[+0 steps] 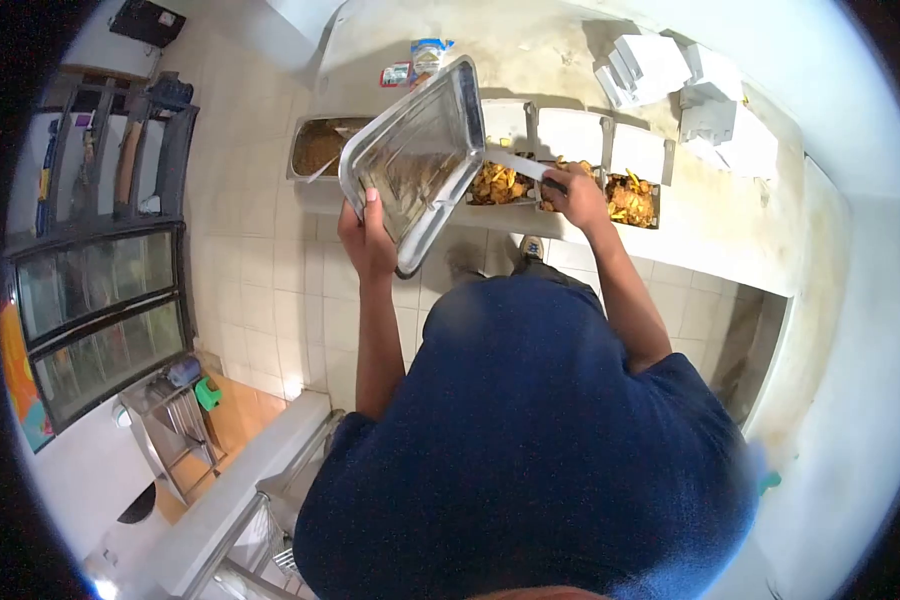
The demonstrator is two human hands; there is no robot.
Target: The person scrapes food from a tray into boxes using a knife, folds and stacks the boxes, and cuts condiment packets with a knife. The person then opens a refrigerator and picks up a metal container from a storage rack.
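With 12 o'clock at the top of the view, the left hand (367,240), towards 10 o'clock, grips the near edge of a metal baking tray (415,140), thumb on the near face, other fingers mostly hidden. The right hand (580,203), at 2 o'clock, has its fingers curled closed around the dark handle of what looks like a knife (522,165). The tray is steeply tilted, just left of 12, and held by one hand only, so a weak grip or greasy metal could let it slip. The blade points to 10 o'clock at the tray's rim, though contact cannot be told; a skid there could send it sideways. Both forearms reach forward from a dark-blue shirt (530,430), the right elbow bent outward. Beyond, three open takeaway boxes (640,152) of browned food (633,195) line the counter (720,235) from 1 to 2 o'clock; knocked residue could fall there.
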